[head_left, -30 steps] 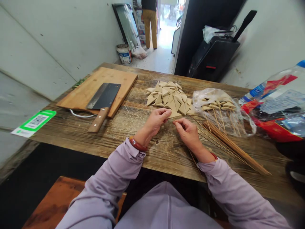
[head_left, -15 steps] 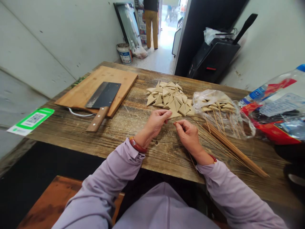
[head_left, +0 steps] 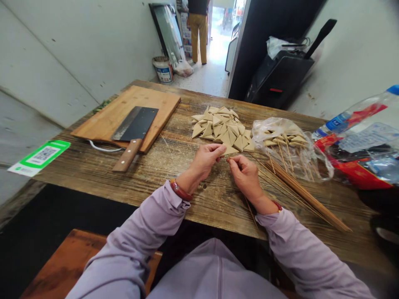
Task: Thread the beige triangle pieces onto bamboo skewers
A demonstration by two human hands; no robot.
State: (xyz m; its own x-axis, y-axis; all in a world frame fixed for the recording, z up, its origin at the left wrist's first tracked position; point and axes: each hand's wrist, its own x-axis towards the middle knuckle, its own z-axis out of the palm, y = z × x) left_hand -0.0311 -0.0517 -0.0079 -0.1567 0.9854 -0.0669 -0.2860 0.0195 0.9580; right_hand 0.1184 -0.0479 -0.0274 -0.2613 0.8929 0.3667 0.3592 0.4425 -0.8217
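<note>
Between thumb and fingers, my left hand (head_left: 204, 161) pinches a flat beige triangle of what looks like dried tofu (head_left: 229, 149). Close beside it on the right, my right hand (head_left: 247, 176) is closed in a pinch on a thin bamboo skewer (head_left: 251, 212), whose lower length shows beneath the hand; its tip is hidden at the fingers. Just beyond both hands lies a heap of the same tofu triangles (head_left: 220, 124). To the right, a bundle of bamboo skewers (head_left: 307, 195) rests on the wooden table (head_left: 149, 178), and a clear plastic bag (head_left: 314, 166) holds skewered triangles.
A cleaver (head_left: 135, 128) lies on a cutting board (head_left: 168, 101) at the left, its handle overhanging the board. A plastic bottle (head_left: 349, 114) and red packaging (head_left: 352, 170) crowd the right side. A person (head_left: 198, 31) stands in the background near a bucket (head_left: 163, 70).
Both hands stay almost in place. My right hand has shifted very slightly left toward the tofu triangle, and the skewer's visible lower end has shifted a little with it.
</note>
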